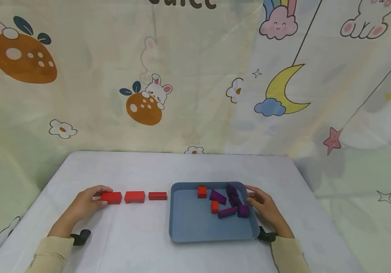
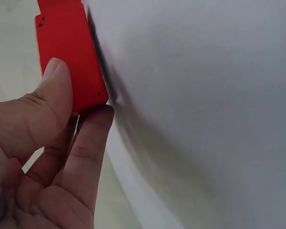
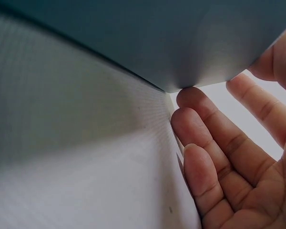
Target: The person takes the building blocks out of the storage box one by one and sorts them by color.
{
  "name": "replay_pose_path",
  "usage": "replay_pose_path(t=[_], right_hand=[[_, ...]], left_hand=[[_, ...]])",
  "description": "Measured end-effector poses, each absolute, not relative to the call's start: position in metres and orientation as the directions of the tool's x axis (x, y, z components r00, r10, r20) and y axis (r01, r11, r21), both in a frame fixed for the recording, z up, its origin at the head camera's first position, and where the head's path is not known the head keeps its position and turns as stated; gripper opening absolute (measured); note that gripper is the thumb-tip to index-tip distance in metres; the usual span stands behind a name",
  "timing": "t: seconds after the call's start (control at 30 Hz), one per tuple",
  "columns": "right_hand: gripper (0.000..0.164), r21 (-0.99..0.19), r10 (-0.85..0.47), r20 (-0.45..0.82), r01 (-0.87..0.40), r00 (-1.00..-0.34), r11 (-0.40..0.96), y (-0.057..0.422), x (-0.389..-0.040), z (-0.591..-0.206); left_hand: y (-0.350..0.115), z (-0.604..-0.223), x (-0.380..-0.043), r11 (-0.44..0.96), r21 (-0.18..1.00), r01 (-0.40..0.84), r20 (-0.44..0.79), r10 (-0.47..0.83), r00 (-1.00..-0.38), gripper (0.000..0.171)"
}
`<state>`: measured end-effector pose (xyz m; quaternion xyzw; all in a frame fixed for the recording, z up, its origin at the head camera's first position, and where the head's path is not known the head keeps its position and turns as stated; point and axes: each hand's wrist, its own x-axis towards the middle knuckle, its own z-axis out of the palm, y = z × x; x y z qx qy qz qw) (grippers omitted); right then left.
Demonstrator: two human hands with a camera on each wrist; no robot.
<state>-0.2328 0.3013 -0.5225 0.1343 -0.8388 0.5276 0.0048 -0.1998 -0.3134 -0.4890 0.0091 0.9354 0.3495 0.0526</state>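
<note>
My left hand pinches the leftmost red block at its left end. In the left wrist view the thumb lies on the broad face of that block, and a fingertip meets its lower end. To its right, a red block with a notched underside and a thinner red block continue the row on the table. At the right side of a blue-grey tray, my right hand touches the outer wall with relaxed fingers. The right wrist view has fingertips against the tray wall.
Inside the tray, two small orange-red blocks and several purple blocks lie in the upper right part. A white cloth covers the table. Behind it hangs a printed curtain.
</note>
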Motion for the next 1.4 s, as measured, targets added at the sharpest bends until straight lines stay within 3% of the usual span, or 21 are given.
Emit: replay_pose_path(t=[0.17, 0.43, 0.63, 0.9, 1.4], right_hand=[[0.045, -0.884, -0.221, 0.147, -0.228, -0.964, 0.408, 0.301, -0.233, -0.523], [0.045, -0.888, -0.208, 0.124, -0.202, -0.970, 0.413, 0.301, -0.234, -0.521], [0.046, -0.883, -0.189, 0.099, -0.174, -0.977, 0.437, 0.300, -0.233, -0.520], [0.046, -0.883, -0.191, 0.089, -0.166, -0.978, 0.438, 0.300, -0.233, -0.520], [0.047, -0.885, -0.187, 0.078, -0.154, -0.979, 0.438, 0.299, -0.232, -0.518]], left_hand=[[-0.313, -0.491, -0.198, 0.744, 0.667, -0.035, -0.103, 0.046, -0.994, 0.045], [-0.300, -0.466, -0.193, 0.767, 0.642, 0.021, -0.027, 0.049, -0.998, 0.071], [-0.258, -0.438, -0.193, 0.728, 0.677, 0.105, 0.092, 0.059, -0.994, 0.062], [-0.200, -0.426, -0.199, 0.546, 0.826, 0.138, 0.105, 0.090, -0.990, 0.055], [-0.122, -0.446, -0.231, 0.261, 0.947, 0.187, 0.130, 0.221, -0.967, 0.052]])
